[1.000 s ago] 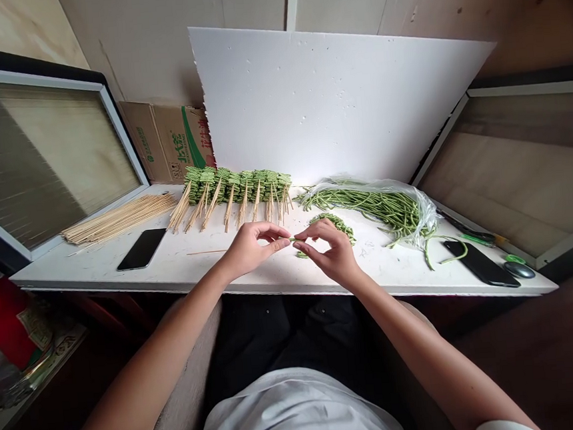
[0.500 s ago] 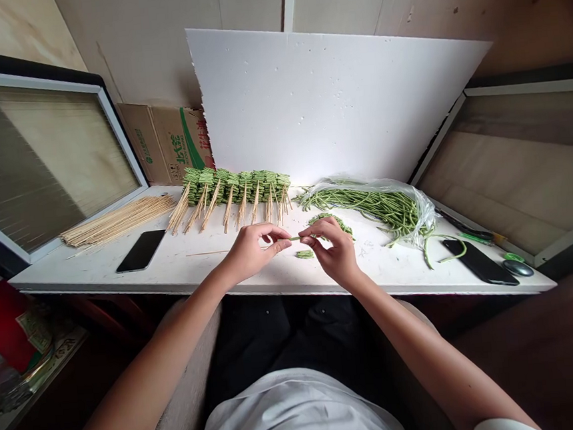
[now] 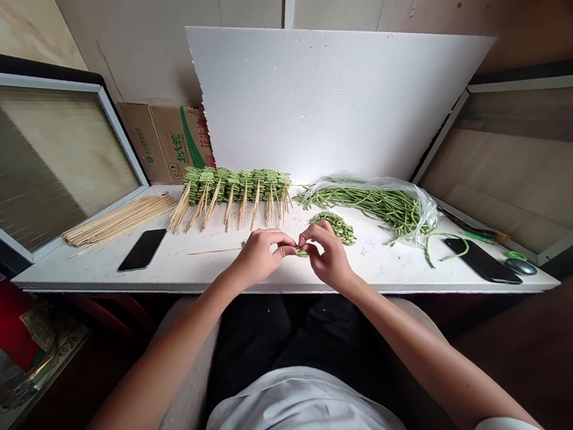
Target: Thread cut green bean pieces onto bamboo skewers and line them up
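My left hand (image 3: 259, 259) and my right hand (image 3: 327, 255) meet at the fingertips above a white tabletop (image 3: 396, 269). A thin bamboo skewer (image 3: 214, 251) runs flat into my left hand, and its tip is hidden by my fingers. My right fingers pinch a green yardlong bean (image 3: 302, 252) against the skewer's line. Just behind my right hand lies a small heap of folded beans (image 3: 335, 227). A row of beans threaded on skewers (image 3: 236, 184) lies farther back.
A bundle of bamboo skewers (image 3: 119, 219) and a black phone (image 3: 142, 250) lie at left. Long beans fill a plastic bag (image 3: 380, 205) at right, near a second phone (image 3: 481, 261). A white foam board (image 3: 331, 97) stands behind, beside a cardboard box (image 3: 167, 142).
My hands have drawn closer together, with the fingertips now nearly touching around the bean. The short bean piece on the table no longer shows apart from my fingers.
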Tool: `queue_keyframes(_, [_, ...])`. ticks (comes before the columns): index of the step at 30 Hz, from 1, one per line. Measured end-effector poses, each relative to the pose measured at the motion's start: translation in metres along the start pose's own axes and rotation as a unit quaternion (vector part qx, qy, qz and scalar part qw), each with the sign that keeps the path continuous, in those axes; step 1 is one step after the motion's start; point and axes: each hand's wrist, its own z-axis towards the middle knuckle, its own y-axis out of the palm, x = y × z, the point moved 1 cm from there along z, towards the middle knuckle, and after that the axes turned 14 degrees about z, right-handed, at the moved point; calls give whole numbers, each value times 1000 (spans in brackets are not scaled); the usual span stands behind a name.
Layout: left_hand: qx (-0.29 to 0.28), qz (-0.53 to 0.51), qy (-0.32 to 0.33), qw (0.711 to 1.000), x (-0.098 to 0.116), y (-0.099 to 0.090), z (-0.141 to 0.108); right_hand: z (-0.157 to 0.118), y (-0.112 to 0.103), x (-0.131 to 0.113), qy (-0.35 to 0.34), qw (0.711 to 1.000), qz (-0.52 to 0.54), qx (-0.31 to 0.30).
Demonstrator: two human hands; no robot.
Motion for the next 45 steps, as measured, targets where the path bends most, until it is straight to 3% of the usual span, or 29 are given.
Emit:
queue_keyframes(9, [7, 72, 74, 995, -8, 2, -1, -2, 5, -2, 39, 996, 68, -37])
queue_keyframes(19, [-33, -71, 44, 996, 1, -6, 1, -9, 12, 3, 73, 980, 186, 2])
queue_keyframes(28, [-70, -132, -3, 989, -2, -5, 1, -6, 17, 0, 162, 919, 360, 4])
queue_keyframes(34, [-80, -161, -11, 984, -3, -5, 2, -4, 17, 2, 193, 887, 419, -32])
queue_keyframes(38, [-94, -206, -15, 974, -12, -8, 4, -2, 10, 14, 209, 868, 449, 11])
queue_keyframes(41, [-91, -238, -30, 967, -19, -9, 6, 3, -4, 26, 220, 885, 407, 50])
queue_keyframes(45, [-82, -274, -63, 956, -24, -5, 5, 10, -33, 51, 237, 930, 256, 112])
